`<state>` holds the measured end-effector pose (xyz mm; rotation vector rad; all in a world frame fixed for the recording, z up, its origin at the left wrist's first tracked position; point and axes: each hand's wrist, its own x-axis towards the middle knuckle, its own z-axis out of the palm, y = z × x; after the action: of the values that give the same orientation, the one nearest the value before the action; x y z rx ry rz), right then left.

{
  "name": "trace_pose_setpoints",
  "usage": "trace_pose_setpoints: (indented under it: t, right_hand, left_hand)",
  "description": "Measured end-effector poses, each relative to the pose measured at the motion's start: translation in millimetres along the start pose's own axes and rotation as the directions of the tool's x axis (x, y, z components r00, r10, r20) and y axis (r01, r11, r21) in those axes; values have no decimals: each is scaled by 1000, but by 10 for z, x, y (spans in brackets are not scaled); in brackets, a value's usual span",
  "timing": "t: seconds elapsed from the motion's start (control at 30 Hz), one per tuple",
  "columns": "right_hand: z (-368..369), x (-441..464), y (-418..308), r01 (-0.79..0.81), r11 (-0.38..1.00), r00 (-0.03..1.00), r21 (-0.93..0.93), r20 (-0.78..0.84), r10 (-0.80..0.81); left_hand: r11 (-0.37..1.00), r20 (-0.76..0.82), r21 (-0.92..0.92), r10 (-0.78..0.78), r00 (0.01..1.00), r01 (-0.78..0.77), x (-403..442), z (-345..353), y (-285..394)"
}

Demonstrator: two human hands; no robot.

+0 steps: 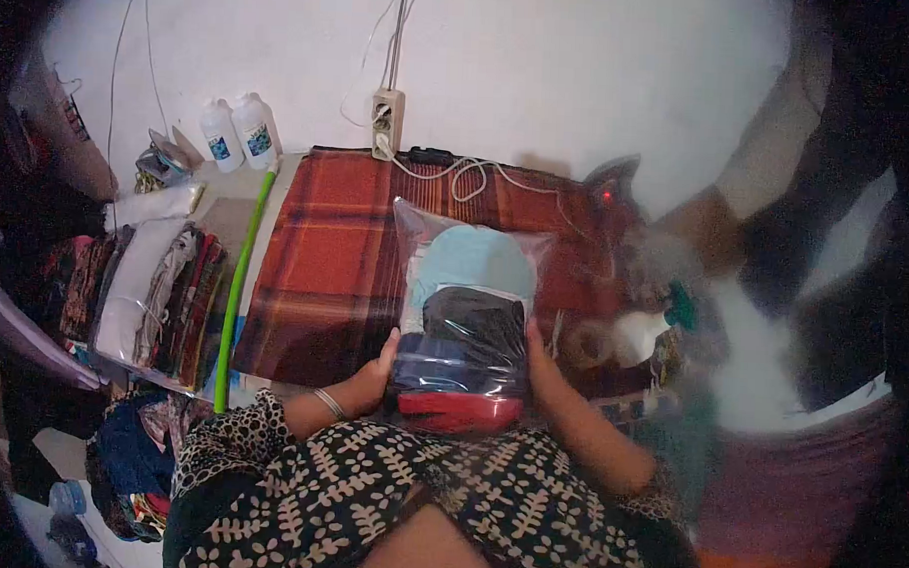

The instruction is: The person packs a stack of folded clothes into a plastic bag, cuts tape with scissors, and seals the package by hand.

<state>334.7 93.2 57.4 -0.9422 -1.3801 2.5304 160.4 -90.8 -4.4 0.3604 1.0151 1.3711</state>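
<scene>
A clear plastic bag (478,330) packed with folded fabrics is held upright between my two hands, close to my body. Through the plastic I see a light blue piece at the top, black and navy ones in the middle and a red one at the bottom. My left hand (380,367), with a bracelet at the wrist, presses on the bag's left side. On the opposite side my right hand (542,362) grips the edge, its fingers partly hidden behind the bag. Under and beyond the bag lies a red-brown plaid cloth (315,269).
A green stick (240,287) runs along the cloth's left edge. Left of it stand stacked folded fabrics (163,304). Two white bottles (252,132) are by the wall, near a power strip (387,121) with a white cord. A dark object with a red light (610,194) sits at right.
</scene>
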Motion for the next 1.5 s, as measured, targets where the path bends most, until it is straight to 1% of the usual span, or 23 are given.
trace_pose_setpoints:
  t: [0.07,0.1,0.2,0.27,0.4,0.47,0.5,0.57,0.6,0.63,0.7,0.73,0.77,0.8,0.83,0.87,0.9,0.97,1.03,1.1,1.27,1.4,1.5]
  right_hand:
    - [-116,-10,91,-4,996,1000,-91,20,6]
    - [-187,-2,129,-14,996,1000,-84,18,16]
    - [-335,-32,264,-108,990,994,-87,-1,109]
    - [-341,-97,261,-49,959,996,-278,-81,27]
    - [-530,-12,475,-49,959,997,-280,-73,29]
    - [-576,41,438,-71,976,997,-206,-7,71]
    - [-586,67,368,-73,975,997,-208,-6,73]
    - [-588,148,156,-27,999,999,27,47,26]
    - [-552,217,127,48,994,997,102,52,-53]
    - [-487,247,56,52,994,997,101,48,-57]
    - [-351,282,-55,69,991,997,118,8,-71]
    - [-337,330,3,76,990,997,117,9,-78]
    - [-349,417,104,32,982,995,189,87,-49]
    - [-339,463,165,-15,967,985,255,168,-29]
    - [-276,410,162,-4,966,985,257,170,-41]
    - [-204,308,152,2,978,994,210,111,-25]
    - [-171,221,169,-1,987,999,163,46,-7]
    - [-215,85,296,-4,992,999,124,44,-1]
    - [-348,-9,459,-16,997,998,75,57,12]
    - [-481,-41,601,-109,994,993,18,-39,110]
    - [-624,-221,805,-106,991,991,-81,-85,99]
    - [-597,-296,818,-49,986,996,-161,-78,37]
    - [-531,-290,643,60,971,996,-231,-47,-73]
  left_hand:
    - [992,-58,95,-83,995,89,-126,108,86]
    - [991,-62,90,-94,994,100,-180,151,101]
    - [959,-140,240,-118,983,149,-293,191,69]
    - [751,-230,599,-172,958,279,-365,105,57]
    - [815,-177,494,-248,952,304,-300,-309,-406]
    - [905,-59,345,-245,968,250,-346,-270,-370]
    - [906,-60,343,-244,968,249,-354,-250,-304]
    - [850,-73,511,-103,992,126,-307,-228,-100]
    - [895,-130,435,-41,991,94,-163,-371,-171]
    - [895,-125,438,-40,991,92,-37,-463,-156]
    - [966,-167,259,61,984,-15,179,-581,-1]
    - [955,-301,293,144,943,-52,120,-337,170]
    - [952,-298,301,152,942,-58,173,-262,183]
    - [988,-278,130,119,953,-86,223,-201,197]
    - [994,-251,-45,88,964,-103,280,-135,190]
    - [979,-225,48,203,953,-197,380,-115,21]
    - [980,-220,48,201,955,-195,451,-214,-96]
    - [912,5,-409,17,1000,-13,483,-399,-318]
    - [963,1,-268,-25,1000,25,307,-327,-366]
    - [995,-21,-73,-64,998,62,114,-209,-347]
    - [930,-63,352,-86,994,103,-196,-92,-293]
    - [835,-59,550,18,998,18,-311,1,-103]
    - [769,-38,635,128,991,-75,-325,86,105]
